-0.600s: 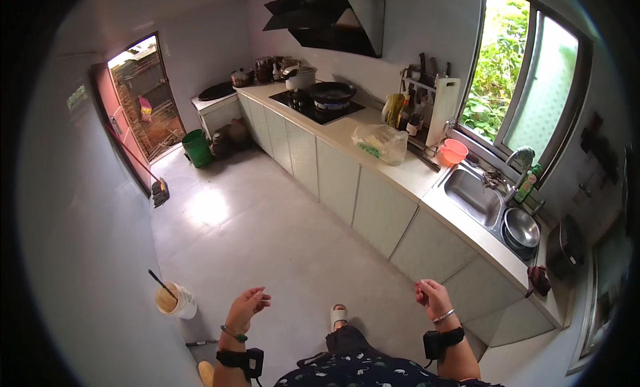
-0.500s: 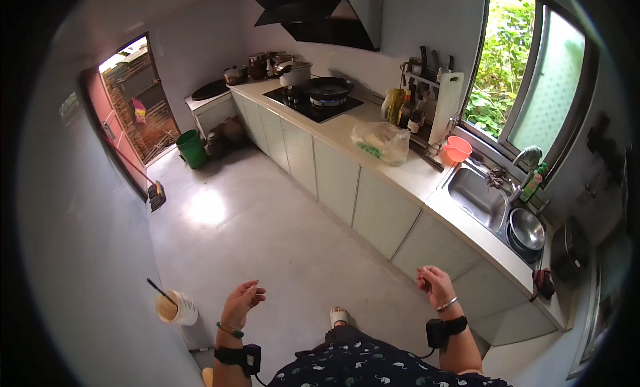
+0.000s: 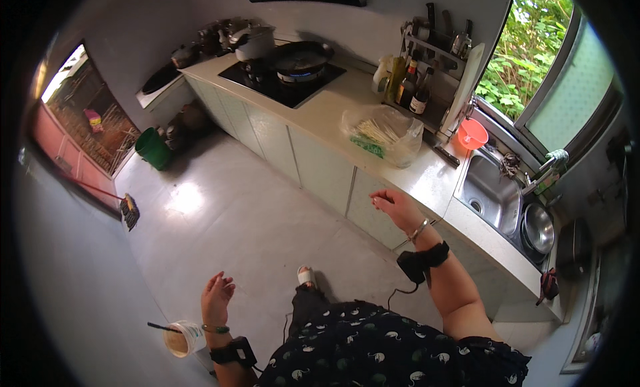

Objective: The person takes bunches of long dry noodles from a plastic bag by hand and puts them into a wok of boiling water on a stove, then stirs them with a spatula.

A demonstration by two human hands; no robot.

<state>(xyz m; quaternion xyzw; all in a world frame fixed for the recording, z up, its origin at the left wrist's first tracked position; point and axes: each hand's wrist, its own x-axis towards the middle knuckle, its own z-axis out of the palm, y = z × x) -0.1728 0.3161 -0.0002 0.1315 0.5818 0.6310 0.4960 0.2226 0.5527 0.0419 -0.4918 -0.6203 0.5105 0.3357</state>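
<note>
My right hand (image 3: pixel 397 210) reaches out in front of the counter's cabinet doors, its fingers loosely bent and holding nothing. Closest to it on the counter (image 3: pixel 313 124) lies a clear plastic bag (image 3: pixel 410 144) with green print, with pale thin strands (image 3: pixel 377 132) inside. Low on the left, my left hand (image 3: pixel 218 299) hangs over the floor with curled, slightly parted fingers and nothing in them. A black wok (image 3: pixel 303 56) sits on the gas hob (image 3: pixel 273 87), where a blue flame shows beneath it.
Bottles (image 3: pixel 407 87) and a knife rack (image 3: pixel 440 44) stand behind the bag. A knife (image 3: pixel 445 155) lies near the orange-red strainer (image 3: pixel 473 134). The steel sink (image 3: pixel 490 190) has metal bowls (image 3: pixel 539 228) beside it. A white bucket (image 3: pixel 193 337), mop (image 3: pixel 129 212) and green bin (image 3: pixel 153 149) stand on the floor.
My view has shifted toward the counter, and I have come nearer to it. My right hand has moved forward and up toward the plastic bag. My left hand stays low.
</note>
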